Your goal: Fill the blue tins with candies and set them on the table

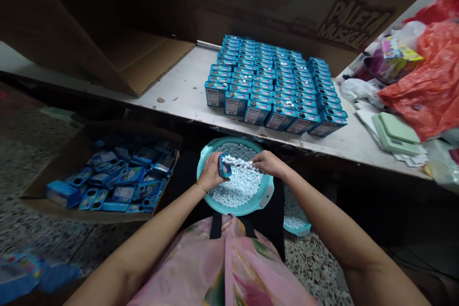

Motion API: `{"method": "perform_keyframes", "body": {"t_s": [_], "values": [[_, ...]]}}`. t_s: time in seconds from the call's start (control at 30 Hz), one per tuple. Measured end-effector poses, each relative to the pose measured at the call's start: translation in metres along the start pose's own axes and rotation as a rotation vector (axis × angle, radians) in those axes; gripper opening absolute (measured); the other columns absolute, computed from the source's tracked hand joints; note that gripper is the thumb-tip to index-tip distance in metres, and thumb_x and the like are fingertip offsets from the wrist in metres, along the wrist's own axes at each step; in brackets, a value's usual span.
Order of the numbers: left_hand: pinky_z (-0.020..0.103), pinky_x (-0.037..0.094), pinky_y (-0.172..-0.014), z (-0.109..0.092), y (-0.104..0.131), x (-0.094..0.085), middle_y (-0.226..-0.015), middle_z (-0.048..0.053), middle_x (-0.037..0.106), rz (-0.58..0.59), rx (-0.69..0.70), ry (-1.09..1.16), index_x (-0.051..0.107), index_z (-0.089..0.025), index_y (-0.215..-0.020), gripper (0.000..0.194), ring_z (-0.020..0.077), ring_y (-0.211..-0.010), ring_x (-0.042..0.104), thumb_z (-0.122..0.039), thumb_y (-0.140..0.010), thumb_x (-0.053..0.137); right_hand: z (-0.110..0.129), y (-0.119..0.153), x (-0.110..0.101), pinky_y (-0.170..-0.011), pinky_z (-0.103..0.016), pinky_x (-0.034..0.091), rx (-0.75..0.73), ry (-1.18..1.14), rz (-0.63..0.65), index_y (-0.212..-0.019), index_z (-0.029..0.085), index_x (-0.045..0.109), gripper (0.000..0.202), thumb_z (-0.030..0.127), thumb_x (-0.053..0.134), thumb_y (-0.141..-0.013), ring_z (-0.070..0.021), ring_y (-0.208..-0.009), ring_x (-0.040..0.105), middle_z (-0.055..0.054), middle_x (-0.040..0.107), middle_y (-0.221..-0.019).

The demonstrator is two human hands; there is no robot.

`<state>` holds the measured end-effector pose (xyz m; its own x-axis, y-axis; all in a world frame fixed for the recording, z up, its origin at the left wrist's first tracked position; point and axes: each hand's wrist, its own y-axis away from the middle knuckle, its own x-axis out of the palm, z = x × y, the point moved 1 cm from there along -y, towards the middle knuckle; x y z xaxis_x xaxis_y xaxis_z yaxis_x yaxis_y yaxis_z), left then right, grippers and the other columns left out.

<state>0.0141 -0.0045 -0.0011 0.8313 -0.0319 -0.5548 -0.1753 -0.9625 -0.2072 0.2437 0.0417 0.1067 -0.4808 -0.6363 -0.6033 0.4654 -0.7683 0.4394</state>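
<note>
Blue printed carton [224,168] is clasped in the left hand [211,172], over a teal basin [234,210]. The right hand [269,163] is held opposite, fingers bent; whether anything is clamped in them cannot be told. White pellets [238,186] are lined up between the hands and spread beneath them in the basin.

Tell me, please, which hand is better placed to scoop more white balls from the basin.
Probably the right hand: it is over the basin, by the white balls, while the left hand is occupied holding a blue box.
</note>
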Motion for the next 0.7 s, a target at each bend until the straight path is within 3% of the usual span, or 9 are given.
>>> {"method": "perform_keyframes", "body": {"t_s": [0.27, 0.37, 0.43, 0.53, 0.6, 0.7], "values": [[0.054, 0.023, -0.105, 0.002, 0.005, 0.009, -0.127, 0.013, 0.041, -0.001, 0.030, -0.060, 0.035, -0.019, -0.124, 0.092, 0.0343, -0.125, 0.032, -0.026, -0.044, 0.080, 0.060, -0.014, -0.008, -0.058, -0.020, 0.035, -0.072, 0.486, 0.005, -0.074, 0.016, 0.073, 0.019, 0.018, 0.055, -0.071, -0.0124, -0.063, 0.056, -0.004, 0.067, -0.064], [0.053, 0.026, -0.104, 0.002, 0.004, 0.008, -0.127, 0.014, 0.041, -0.004, 0.040, -0.081, 0.033, -0.019, -0.125, 0.093, 0.0338, -0.123, 0.034, -0.028, -0.045, 0.080, 0.064, -0.009, -0.012, -0.061, -0.021, 0.036, -0.058, 0.529, -0.004, -0.075, 0.015, 0.073, 0.021, 0.026, 0.055, -0.075, -0.0142, -0.066, 0.057, -0.006, 0.067, -0.067], [0.052, 0.028, -0.102, 0.002, 0.005, 0.003, -0.126, 0.014, 0.042, -0.027, 0.029, -0.087, 0.032, -0.019, -0.126, 0.093, 0.0337, -0.121, 0.036, -0.030, -0.046, 0.079, 0.052, -0.001, -0.015, -0.062, -0.021, 0.036, -0.058, 0.515, -0.027, -0.078, 0.017, 0.072, 0.021, 0.026, 0.053, -0.077, -0.0148, -0.070, 0.058, -0.005, 0.067, -0.070], [0.050, 0.032, -0.100, 0.002, 0.008, -0.012, -0.124, 0.013, 0.043, -0.099, -0.038, -0.104, 0.031, -0.020, -0.127, 0.095, 0.0334, -0.118, 0.040, -0.036, -0.047, 0.079, 0.011, 0.007, -0.008, -0.066, -0.020, 0.037, -0.028, 0.460, -0.071, -0.090, 0.021, 0.069, 0.022, 0.023, 0.050, -0.079, -0.0154, -0.080, 0.059, -0.003, 0.068, -0.083], [0.048, 0.033, -0.099, 0.002, 0.010, -0.022, -0.123, 0.013, 0.044, -0.152, -0.105, -0.111, 0.030, -0.020, -0.128, 0.096, 0.0327, -0.116, 0.042, -0.040, -0.048, 0.079, -0.020, 0.005, 0.013, -0.070, -0.022, 0.039, 0.075, 0.467, -0.090, -0.099, 0.021, 0.065, 0.026, 0.022, 0.046, -0.082, -0.0167, -0.086, 0.058, -0.005, 0.067, -0.093], [0.045, 0.036, -0.097, 0.000, 0.013, -0.031, -0.122, 0.012, 0.044, -0.172, -0.185, -0.084, 0.029, -0.020, -0.128, 0.097, 0.0312, -0.114, 0.045, -0.044, -0.048, 0.078, -0.047, -0.007, 0.068, -0.075, -0.026, 0.041, 0.225, 0.517, -0.066, -0.107, 0.015, 0.059, 0.031, 0.014, 0.036, -0.085, -0.0187, -0.090, 0.058, -0.012, 0.064, -0.103]]}}
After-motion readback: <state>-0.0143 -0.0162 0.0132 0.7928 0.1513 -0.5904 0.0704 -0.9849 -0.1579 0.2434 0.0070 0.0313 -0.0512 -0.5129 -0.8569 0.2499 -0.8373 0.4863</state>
